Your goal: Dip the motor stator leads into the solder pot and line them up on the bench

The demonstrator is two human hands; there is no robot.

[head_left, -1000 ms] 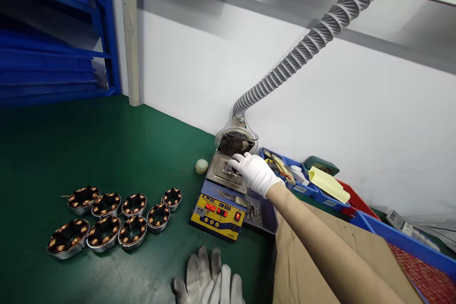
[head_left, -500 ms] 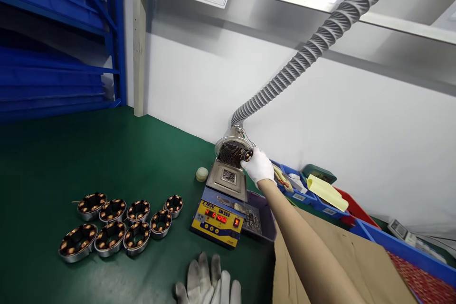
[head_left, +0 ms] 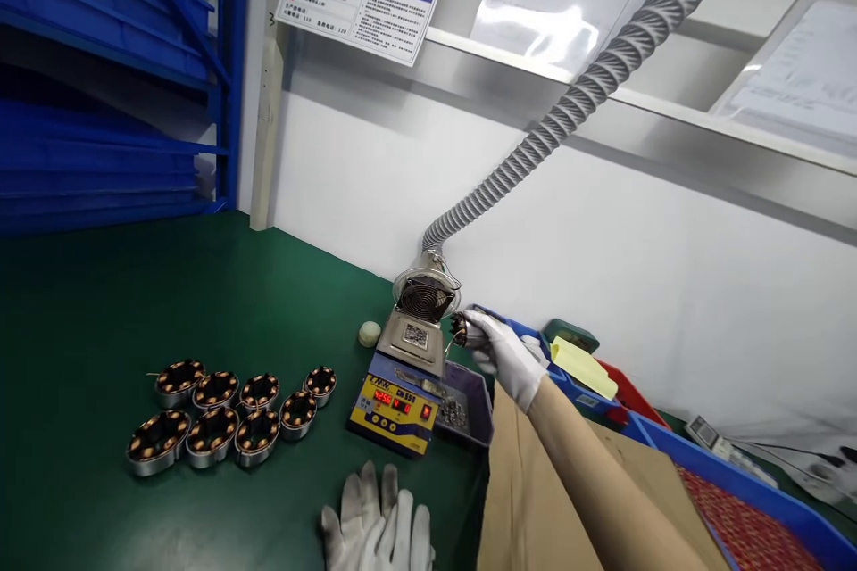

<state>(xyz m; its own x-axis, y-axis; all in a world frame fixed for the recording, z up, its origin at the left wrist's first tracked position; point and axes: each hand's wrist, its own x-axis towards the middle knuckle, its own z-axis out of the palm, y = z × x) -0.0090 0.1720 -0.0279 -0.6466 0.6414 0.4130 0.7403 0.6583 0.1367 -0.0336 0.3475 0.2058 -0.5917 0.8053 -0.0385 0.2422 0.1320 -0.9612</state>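
Observation:
My right hand [head_left: 505, 352], in a white glove, grips a small motor stator [head_left: 461, 330] by its metal side, with a thin lead sticking out below it. The stator is in the air just right of a solder pot [head_left: 396, 410], a yellow-fronted unit with lit red digits and a metal top plate around a square bath [head_left: 416, 336]. Behind the bath stands a round fan [head_left: 426, 296] with a wire guard. Several stators [head_left: 212, 431] with copper windings rest in two rows on the green table [head_left: 268, 517]. My left hand is out of view.
A pair of grey-white gloves [head_left: 378, 526] lies at the front edge. Right of the pot are a purple tray [head_left: 478, 410], cardboard [head_left: 528, 482] and blue bins [head_left: 643, 433]. A grey duct hose [head_left: 555, 125] slants up from the fan. A small round pale tub [head_left: 369, 335] stands left.
My right hand has drawn the stator back from in front of the fan to the right side of the pot. The view has tilted up and shifted slightly right.

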